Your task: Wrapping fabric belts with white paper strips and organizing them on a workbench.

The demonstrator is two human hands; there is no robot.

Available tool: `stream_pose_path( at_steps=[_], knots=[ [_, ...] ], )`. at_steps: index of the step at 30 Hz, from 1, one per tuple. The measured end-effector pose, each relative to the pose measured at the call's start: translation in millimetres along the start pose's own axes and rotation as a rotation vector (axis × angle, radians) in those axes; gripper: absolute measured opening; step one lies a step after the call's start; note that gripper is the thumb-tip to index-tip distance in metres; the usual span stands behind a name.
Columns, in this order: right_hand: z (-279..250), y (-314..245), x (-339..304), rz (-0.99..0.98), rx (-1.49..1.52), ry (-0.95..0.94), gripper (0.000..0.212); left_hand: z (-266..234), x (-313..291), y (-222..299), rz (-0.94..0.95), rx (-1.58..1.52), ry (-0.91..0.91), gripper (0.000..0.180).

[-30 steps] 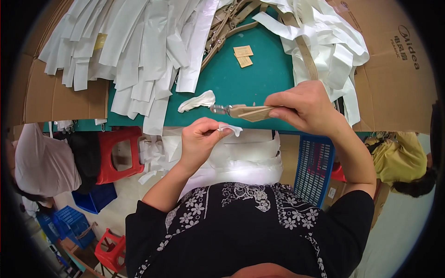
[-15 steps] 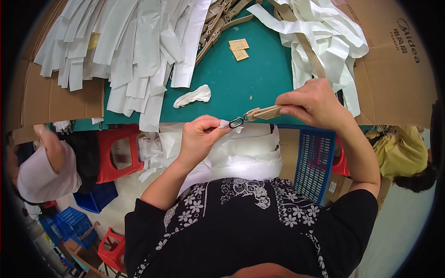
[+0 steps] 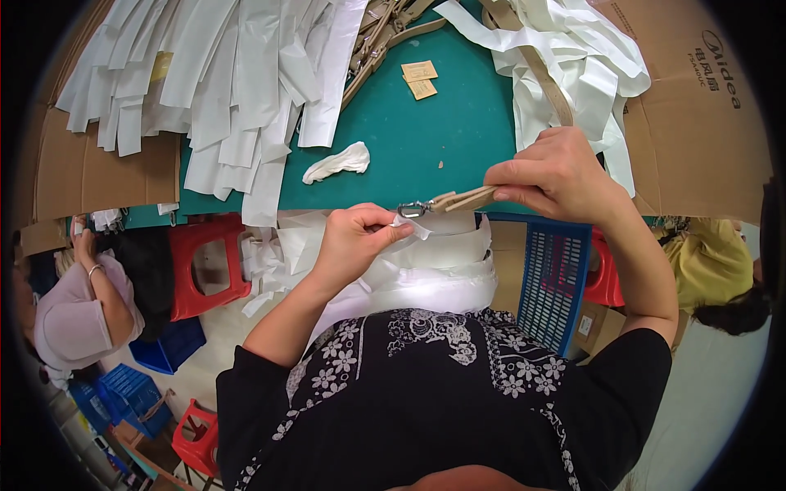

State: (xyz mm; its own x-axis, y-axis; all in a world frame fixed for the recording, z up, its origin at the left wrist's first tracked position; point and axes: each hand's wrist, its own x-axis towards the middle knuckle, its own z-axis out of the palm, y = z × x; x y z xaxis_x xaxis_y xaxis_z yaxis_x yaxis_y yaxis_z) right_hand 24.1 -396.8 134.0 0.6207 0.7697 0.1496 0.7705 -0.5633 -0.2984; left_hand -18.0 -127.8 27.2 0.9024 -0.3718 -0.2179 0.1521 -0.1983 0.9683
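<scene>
In my right hand (image 3: 553, 173) is the end of a beige strap (image 3: 465, 200), pinched between thumb and fingers. A metal snap clip (image 3: 415, 209) hangs off that end, pointing left toward my other hand. My left hand (image 3: 354, 239) pinches a small thin white scrap (image 3: 415, 228), just below the clip and apart from it. Both hands are over the near edge of the green table (image 3: 393, 123). A longer beige strap length (image 3: 544, 80) runs from the far side down to behind my right hand. A crumpled white cloth (image 3: 338, 162) lies beyond my left hand.
White strips (image 3: 217, 78) hang in layers at the left, and more white strips (image 3: 565, 61) lie at the right. Beige straps (image 3: 378, 41) pile up at the back near two small tan cards (image 3: 419, 80). A blue crate (image 3: 555, 282) stands below the table. Co-workers sit on both sides.
The clip has come away from my left fingers and swung up slightly, while the white scrap stays in my left hand. My right hand has kept its hold on the strap.
</scene>
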Motion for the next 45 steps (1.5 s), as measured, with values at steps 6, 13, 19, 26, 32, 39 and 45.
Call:
stream_pose_path(
  at_steps=[6, 13, 19, 26, 32, 39, 45],
  knots=[
    [-1, -3, 2, -0.041, -0.013, -0.030, 0.014, 0, 0, -2, -0.112, -0.108, -0.067, 0.011],
    [-2, -2, 1, -0.079, -0.012, -0.046, 0.013, -2, 1, -2, -0.141, -0.149, -0.135, 0.014],
    [-1, -2, 1, -0.088, -0.021, -0.031, 0.013, -3, 1, -1, -0.177, -0.177, -0.188, 0.014],
    [-3, -1, -2, -0.090, -0.005, -0.092, 0.012, -2, 0, -3, -0.174, -0.181, -0.198, 0.014],
    [-7, 3, 9, -0.041, 0.064, -0.288, 0.014, -4, 7, 13, 0.107, 0.085, -0.341, 0.015],
    [-1, -1, 23, 0.024, 0.078, -0.367, 0.017, 1, 16, 12, 0.234, 0.181, -0.371, 0.018],
    [5, -13, 33, 0.022, -0.004, -0.408, 0.019, 10, 15, 9, 0.042, 0.074, -0.359, 0.026]
  ],
)
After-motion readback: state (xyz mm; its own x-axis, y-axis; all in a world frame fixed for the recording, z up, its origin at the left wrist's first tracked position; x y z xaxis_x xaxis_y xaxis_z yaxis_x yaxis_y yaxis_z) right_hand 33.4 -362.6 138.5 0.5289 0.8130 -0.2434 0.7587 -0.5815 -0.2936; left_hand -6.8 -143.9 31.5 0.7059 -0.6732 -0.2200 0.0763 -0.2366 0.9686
